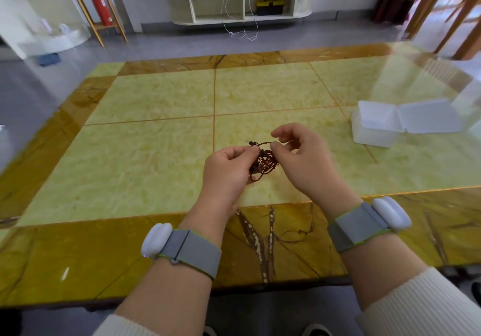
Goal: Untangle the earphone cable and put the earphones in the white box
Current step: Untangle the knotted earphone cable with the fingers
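Head view: grey wristbands (pixel 191 250) with white pods on both wrists, nearest. Left hand (pixel 226 171) curled round tangled dark-red earphone cable (pixel 263 164), held above marble table (pixel 156 132). Right hand (pixel 304 158) pinching loose cable strand near plug, just beside left. Farther right, white box (pixel 374 130) on table, lid open, well apart from hands.

The left hand (pixel 226 169) covers part of the earphone cable (pixel 263 162) tangle; the earbuds are too small to pick out, and the white box (pixel 374 127) interior looks blurred
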Motion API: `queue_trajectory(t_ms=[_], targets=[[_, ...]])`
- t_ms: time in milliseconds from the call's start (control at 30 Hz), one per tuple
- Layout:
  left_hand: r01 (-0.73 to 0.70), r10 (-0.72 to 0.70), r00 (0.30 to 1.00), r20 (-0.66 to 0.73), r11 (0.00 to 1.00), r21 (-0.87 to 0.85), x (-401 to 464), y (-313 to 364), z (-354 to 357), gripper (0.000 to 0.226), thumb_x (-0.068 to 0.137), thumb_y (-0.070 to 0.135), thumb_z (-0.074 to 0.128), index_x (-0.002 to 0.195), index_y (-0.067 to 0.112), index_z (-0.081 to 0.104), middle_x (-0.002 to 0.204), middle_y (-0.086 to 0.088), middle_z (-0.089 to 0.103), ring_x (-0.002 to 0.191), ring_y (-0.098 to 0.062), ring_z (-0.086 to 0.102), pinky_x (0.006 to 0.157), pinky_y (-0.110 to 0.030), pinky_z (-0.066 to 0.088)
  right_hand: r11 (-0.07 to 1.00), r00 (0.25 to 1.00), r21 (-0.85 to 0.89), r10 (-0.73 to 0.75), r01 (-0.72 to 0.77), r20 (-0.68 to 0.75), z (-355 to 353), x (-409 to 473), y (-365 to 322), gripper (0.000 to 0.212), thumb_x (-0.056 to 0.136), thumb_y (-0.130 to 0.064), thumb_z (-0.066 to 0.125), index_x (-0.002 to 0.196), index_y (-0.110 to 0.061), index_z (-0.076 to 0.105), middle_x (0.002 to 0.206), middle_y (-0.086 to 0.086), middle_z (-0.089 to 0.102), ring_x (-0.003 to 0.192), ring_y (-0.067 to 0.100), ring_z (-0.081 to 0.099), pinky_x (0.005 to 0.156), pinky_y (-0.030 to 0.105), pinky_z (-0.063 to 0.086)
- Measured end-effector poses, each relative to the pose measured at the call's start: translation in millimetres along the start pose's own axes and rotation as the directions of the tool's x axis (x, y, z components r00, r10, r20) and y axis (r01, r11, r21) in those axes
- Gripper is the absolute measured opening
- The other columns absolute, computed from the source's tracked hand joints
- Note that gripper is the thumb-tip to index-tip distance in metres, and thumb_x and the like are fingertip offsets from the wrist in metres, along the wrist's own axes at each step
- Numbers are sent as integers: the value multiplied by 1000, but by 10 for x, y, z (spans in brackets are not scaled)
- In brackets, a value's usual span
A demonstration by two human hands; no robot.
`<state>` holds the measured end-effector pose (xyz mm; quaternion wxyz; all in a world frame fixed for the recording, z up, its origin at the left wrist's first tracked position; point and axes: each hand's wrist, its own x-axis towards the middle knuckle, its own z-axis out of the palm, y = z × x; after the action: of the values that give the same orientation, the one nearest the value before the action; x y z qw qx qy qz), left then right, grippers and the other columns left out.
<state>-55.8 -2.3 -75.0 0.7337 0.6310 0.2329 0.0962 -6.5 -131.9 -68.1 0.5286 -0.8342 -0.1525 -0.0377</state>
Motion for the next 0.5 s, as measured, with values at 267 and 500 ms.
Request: queue_trajectory(t_ms=[267, 500], targets=[[36, -36, 999, -5, 997, -63, 5, 28, -11, 15, 90, 21, 69, 86, 7, 71, 82, -8, 75, 75, -18, 72, 71, -35, 59, 978, 991, -190, -64, 85, 116, 37, -40, -31, 11, 85, -36, 71, 95, -31, 72, 92, -16, 59, 87, 0, 54, 69, 13, 38], [-70, 71, 997, -19, 997, 34, -1, 26, -27, 20, 92, 15, 64, 110, 22, 60, 89, -7, 75, 82, -19, 74, 64, -32, 60, 985, 992, -160, -49, 68, 119, 21, -38, -24, 9, 89, -26, 67, 91, -31, 74, 90, -16, 65, 90, 3, 60, 77, 23, 47]])
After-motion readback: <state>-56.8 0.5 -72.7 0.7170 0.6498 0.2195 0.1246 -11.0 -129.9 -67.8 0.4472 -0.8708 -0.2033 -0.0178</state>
